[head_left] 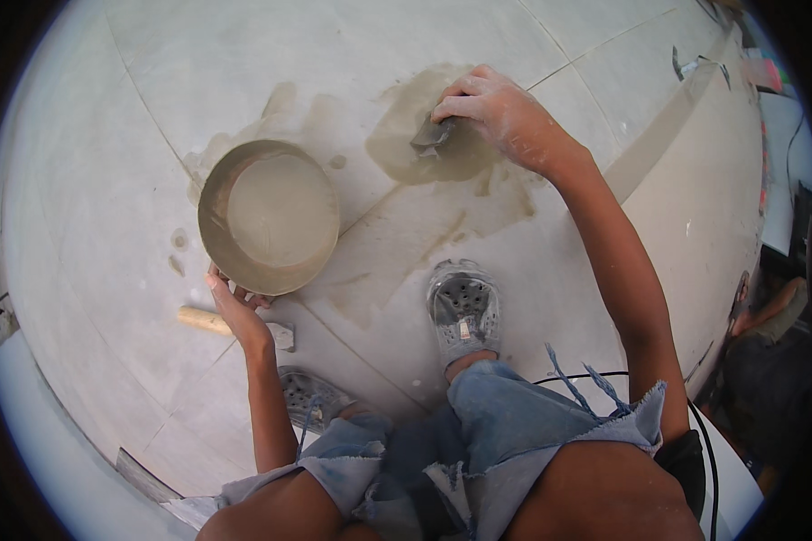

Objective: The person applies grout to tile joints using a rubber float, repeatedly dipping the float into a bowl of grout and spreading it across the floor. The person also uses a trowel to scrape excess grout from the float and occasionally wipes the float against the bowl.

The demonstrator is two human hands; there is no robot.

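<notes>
A round basin (320, 261) coated in grey-beige slurry stands on the tiled floor (244, 54), left of centre, with cloudy liquid inside. My left hand (236, 307) grips it at the near edge, some fingers hidden beneath its side. Up and to the right, my right hand (501, 108), dusted with pale powder, is closed on a dark grey, wet-looking piece (431, 135) whose kind I cannot make out. It presses that piece against a wet beige patch (392, 144) on the tiles. Just below my left hand lies a hammer (206, 320) with a wooden handle.
My feet in grey clogs (465, 311) stand near the basin and hammer. A black cable (699, 424) runs at the lower right. A raised pale edge (695, 180) crosses the right side, with another person's arm or leg (771, 307) beyond it. Wet smears surround the basin.
</notes>
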